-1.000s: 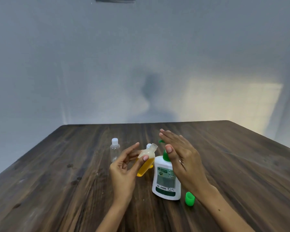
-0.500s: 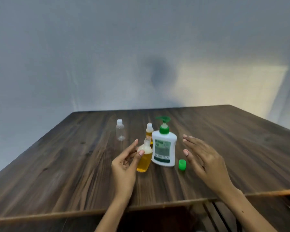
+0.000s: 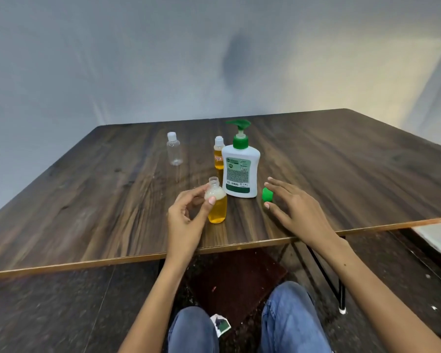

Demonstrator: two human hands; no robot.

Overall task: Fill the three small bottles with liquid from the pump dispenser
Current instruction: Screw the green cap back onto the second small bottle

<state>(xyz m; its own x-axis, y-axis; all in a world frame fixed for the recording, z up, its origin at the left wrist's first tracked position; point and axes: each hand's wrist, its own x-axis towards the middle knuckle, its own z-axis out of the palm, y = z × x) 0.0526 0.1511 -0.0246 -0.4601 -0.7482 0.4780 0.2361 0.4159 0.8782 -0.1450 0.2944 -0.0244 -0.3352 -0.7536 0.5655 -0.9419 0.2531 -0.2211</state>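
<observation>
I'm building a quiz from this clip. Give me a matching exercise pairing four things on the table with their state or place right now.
Things:
1. open bottle
2. clear bottle
3. green cap
4. pump dispenser

States:
A. empty, capped, far left
B. lies loose on the table by the right hand
C. white body, green pump on top
D. yellow liquid inside, no cap, held by the left hand

Pairs: 1-D, 2-A, 3-B, 4-C
</observation>
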